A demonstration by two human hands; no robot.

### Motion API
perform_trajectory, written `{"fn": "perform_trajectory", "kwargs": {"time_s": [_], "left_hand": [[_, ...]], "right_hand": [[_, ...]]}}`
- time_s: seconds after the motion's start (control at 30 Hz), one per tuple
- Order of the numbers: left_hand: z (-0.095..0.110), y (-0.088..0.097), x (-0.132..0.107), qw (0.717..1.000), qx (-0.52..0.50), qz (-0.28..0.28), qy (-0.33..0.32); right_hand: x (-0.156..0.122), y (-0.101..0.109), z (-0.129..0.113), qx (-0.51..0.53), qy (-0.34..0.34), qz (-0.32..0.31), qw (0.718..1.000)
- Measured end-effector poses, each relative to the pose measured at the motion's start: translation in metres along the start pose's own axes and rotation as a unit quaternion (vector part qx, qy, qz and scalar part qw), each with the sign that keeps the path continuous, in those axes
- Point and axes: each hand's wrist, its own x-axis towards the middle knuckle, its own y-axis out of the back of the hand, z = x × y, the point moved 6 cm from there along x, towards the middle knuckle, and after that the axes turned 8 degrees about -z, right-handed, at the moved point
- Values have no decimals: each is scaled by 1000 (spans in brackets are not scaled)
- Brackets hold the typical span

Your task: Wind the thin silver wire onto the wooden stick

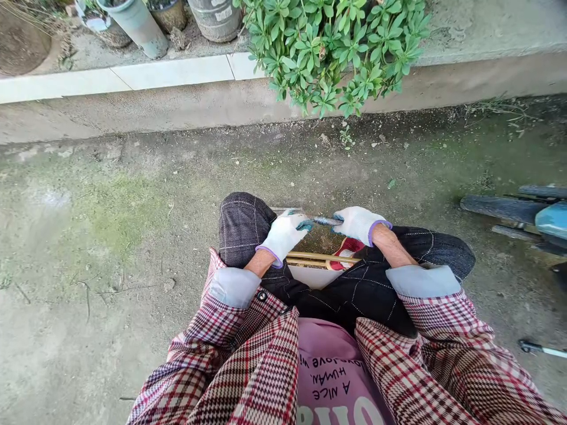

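My left hand (284, 234) and my right hand (355, 224) both wear white knit gloves with teal fingertips and purple cuffs. Between them, above my lap, is a short grey metal rod (326, 221) with a ribbed, thread-like or coiled surface; which of the two I cannot tell. My right fingers are closed around its right end, and the left fingers are closed at its left end. A thin grey rod (283, 209) shows just beyond my left hand; whether it joins the ribbed piece is hidden by the glove.
Below my hands, yellowish bars (316, 256) lie between my legs beside a red and white shoe (348, 251). Ahead runs a low concrete ledge (155, 109) with flowerpots (139, 26) and a leafy bush (336, 53). A dark wheel (500, 208) stands at right on the dirt ground (110, 236).
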Motion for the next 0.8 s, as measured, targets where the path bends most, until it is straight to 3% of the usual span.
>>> {"fn": "perform_trajectory", "kwargs": {"time_s": [0.13,0.43,0.5,0.57,0.67,0.73,0.8], "left_hand": [[8,2,-3,994,105,-4,-12],[9,3,0,986,157,-33,40],[8,2,0,993,105,-26,38],[8,-4,0,999,-11,-36,23],[10,-20,-2,966,-239,-99,9],[9,-28,-2,936,-330,-123,25],[5,-28,0,924,-363,-106,50]], "right_hand": [[-4,6,-1,5,-13,26,1000],[-7,11,0,11,-29,44,999],[-6,12,1,16,-37,51,998],[-6,15,0,37,-39,69,996],[-9,18,-3,144,-1,96,985],[-12,15,-5,288,51,80,953],[-16,11,-6,428,102,38,897]]}}
